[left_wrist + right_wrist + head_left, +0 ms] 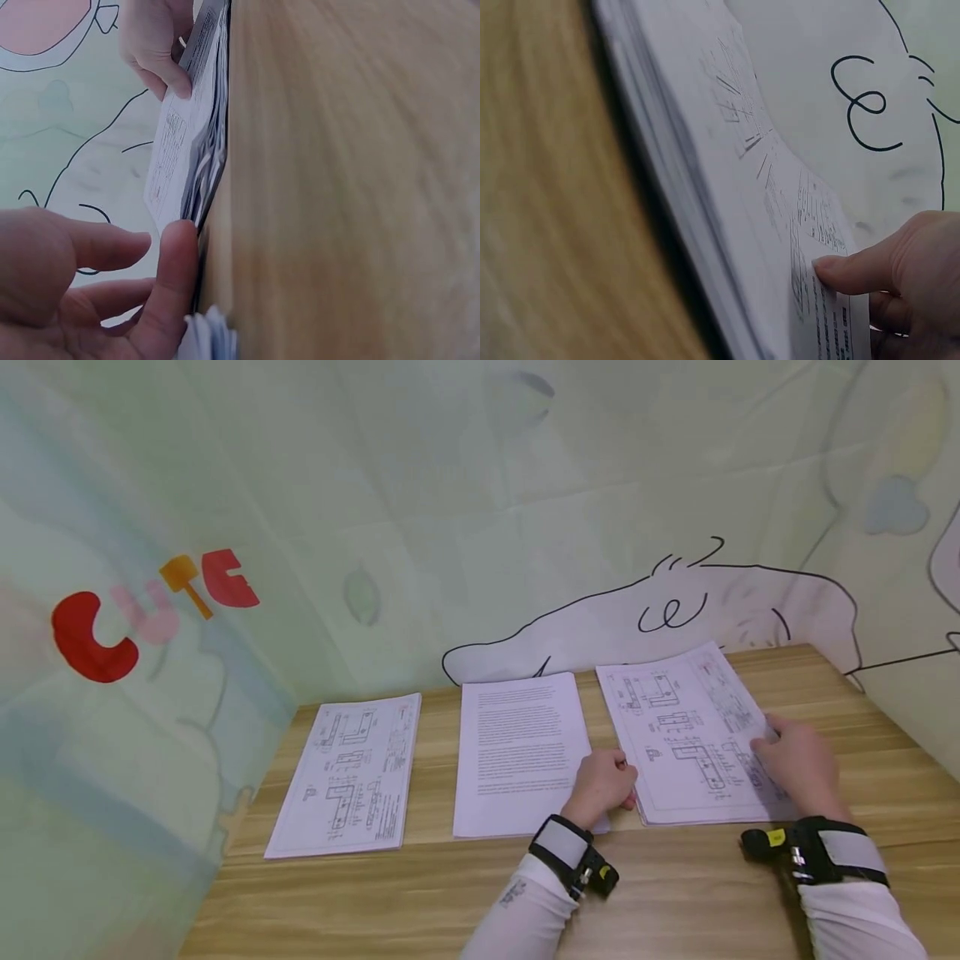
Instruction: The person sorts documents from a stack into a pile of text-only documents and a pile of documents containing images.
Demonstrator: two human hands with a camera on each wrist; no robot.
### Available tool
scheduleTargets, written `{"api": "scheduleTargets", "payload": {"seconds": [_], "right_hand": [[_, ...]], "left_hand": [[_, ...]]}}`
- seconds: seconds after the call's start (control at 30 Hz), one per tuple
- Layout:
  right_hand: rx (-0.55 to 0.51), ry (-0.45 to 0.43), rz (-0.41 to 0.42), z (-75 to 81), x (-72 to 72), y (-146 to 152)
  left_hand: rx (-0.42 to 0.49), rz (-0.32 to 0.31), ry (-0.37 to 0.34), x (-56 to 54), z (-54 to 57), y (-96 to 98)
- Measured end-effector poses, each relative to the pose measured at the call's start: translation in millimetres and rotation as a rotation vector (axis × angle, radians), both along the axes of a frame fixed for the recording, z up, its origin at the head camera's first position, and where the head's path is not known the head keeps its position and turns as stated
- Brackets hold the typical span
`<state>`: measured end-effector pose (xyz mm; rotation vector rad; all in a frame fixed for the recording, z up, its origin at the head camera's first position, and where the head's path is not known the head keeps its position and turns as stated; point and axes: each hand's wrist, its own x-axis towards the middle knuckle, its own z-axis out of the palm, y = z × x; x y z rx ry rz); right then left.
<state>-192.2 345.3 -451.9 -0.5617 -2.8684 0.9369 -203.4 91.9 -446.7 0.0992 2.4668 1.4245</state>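
Observation:
The right-hand stack of technical drawing sheets [678, 747] lies slightly turned on the wooden table. My right hand [802, 764] holds its right edge, the thumb pressing on the printed top sheet and the other fingers at the edge, as the right wrist view shows. At the stack's left edge is my left hand [603, 785]; in the left wrist view its thumb and fingers [176, 259] are apart, one fingertip right at the stack's near corner. Loose, wavy paper edges [206, 161] show along the stack's side. Beside it, partly under my left forearm, lies a stack of text pages [517, 756].
Another stack of technical drawings [345, 777] lies at the left on the wooden table [337, 902]. A printed cloth backdrop [420, 527] with cartoon lines rises behind the table's far edge and along its left side.

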Motion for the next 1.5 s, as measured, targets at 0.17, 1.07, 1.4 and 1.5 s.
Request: {"api": "scheduleTargets", "payload": {"seconds": [0.17,1.07,1.4,1.5], "right_hand": [[0.094,-0.033,0.026,0.2,-1.0,-2.3],[0.188,0.295,0.134,41.7,-3.8,-67.1],[-0.035,0.388,0.219,45.8,-1.6,-99.9],[-0.086,0.423,0.271,46.5,-0.3,-114.3]], "left_hand": [[0.024,0.008,-0.032,-0.4,2.0,0.0],[0.273,-0.003,0.14,9.7,46.9,-40.6],[0.198,0.06,0.292,6.6,69.9,-103.5],[0.191,0.074,0.334,5.8,74.3,-126.7]]}}
